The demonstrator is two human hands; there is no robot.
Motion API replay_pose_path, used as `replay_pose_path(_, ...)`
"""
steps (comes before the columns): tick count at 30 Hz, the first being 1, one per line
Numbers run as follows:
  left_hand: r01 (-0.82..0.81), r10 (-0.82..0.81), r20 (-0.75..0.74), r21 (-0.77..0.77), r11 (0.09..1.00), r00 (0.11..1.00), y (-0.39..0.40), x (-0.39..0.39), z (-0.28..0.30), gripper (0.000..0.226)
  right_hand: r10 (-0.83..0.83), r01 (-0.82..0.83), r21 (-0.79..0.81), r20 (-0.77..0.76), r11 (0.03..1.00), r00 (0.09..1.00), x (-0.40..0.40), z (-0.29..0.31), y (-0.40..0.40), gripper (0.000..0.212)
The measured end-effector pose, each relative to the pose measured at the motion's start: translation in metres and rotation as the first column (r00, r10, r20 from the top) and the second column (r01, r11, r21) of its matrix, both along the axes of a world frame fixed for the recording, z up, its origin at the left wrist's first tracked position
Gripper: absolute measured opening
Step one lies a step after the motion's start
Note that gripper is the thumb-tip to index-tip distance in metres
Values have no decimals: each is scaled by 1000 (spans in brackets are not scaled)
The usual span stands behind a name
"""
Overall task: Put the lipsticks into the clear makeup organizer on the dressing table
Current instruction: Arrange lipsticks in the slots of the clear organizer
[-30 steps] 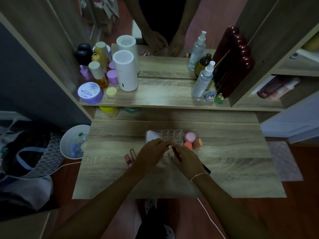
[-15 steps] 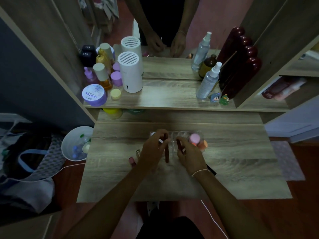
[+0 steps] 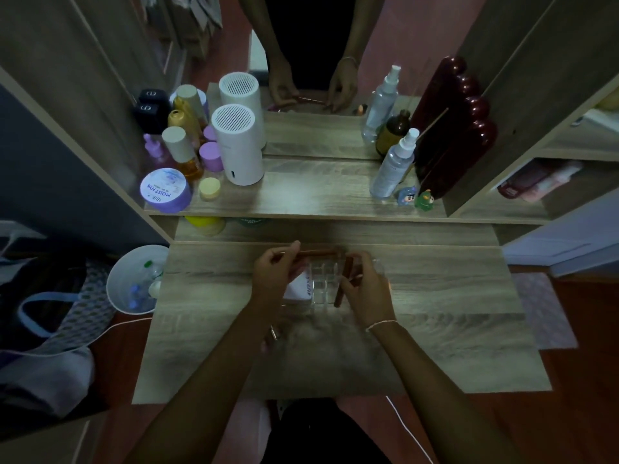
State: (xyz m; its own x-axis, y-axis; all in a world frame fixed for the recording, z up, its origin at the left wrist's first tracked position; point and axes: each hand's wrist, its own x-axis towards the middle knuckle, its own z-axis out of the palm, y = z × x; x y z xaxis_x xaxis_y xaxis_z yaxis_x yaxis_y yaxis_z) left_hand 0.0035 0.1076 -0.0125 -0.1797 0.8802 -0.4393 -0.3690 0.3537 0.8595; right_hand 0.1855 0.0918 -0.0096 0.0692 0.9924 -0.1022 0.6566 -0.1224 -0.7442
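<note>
A: On the dressing table (image 3: 435, 329), mid-front — clear makeup organizer (image 3: 323, 283), both hands over it.

B: Left hand (image 3: 276, 279)?

A: Pinching one end of a dark red lipstick (image 3: 318, 254), tube lying sideways along the organizer's far edge. Can't tell if it touches the rim.

B: Right hand (image 3: 366, 291)?

A: Fingers closed on a second lipstick (image 3: 345, 279), same dark red, held near upright at the organizer's right side. Lower end looks down by the grid compartments — which one, can't tell.

B: Anything else in the organizer?

A: White item (image 3: 299, 286) with print, left part, half hidden by the left hand.

B: More lipsticks?

A: Something small and metallic-tipped (image 3: 274, 331) on the table under the left wrist, mostly covered. Not sure what it is.

B: Background?

A: Shelf above holds a white cylinder device (image 3: 237, 145), purple jar (image 3: 164, 190), spray bottle (image 3: 393, 165). White bin (image 3: 134, 279) on the floor left of the table.
</note>
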Motion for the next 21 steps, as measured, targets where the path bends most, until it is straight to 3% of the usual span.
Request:
replay_pose_path(2, 6, 0, 82, -68, 998, 997, 3, -3, 1, 20, -11, 11, 5, -38, 1000, 999, 0, 5, 7, 43)
replay_pose_path(5, 19, 28, 299, -151, 988, 954, 7, -2, 6, 14, -36, 40, 38, -103, 998, 994, -1, 9, 18, 49)
replay_pose_path(9, 55, 62, 487, -223, 973, 871, 10, -3, 5, 16, -21, 26, 108, -49, 994, 999, -1, 5, 29, 29)
replay_pose_path(14, 98, 55, 557, -242, 965, 829, 11, -2, -3, 16, 43, -44, 117, 10, 992, 999, -2, -2, 39, 22)
replay_pose_path(17, 201, -109, 387, -206, 958, 916, 11, 1, -4, 24, 114, -118, 63, 53, 991, 992, -1, -7, 40, 22)
replay_pose_path(19, 283, -279, 47, -148, 948, 959, 8, 1, -1, 18, 152, -158, 38, 121, 987, 981, -1, -10, 41, 22)
replay_pose_path(21, 328, -340, -262, -90, 940, 903, 6, 2, 1, 15, 176, -181, 21, 165, 983, 970, -1, -12, 41, 22)
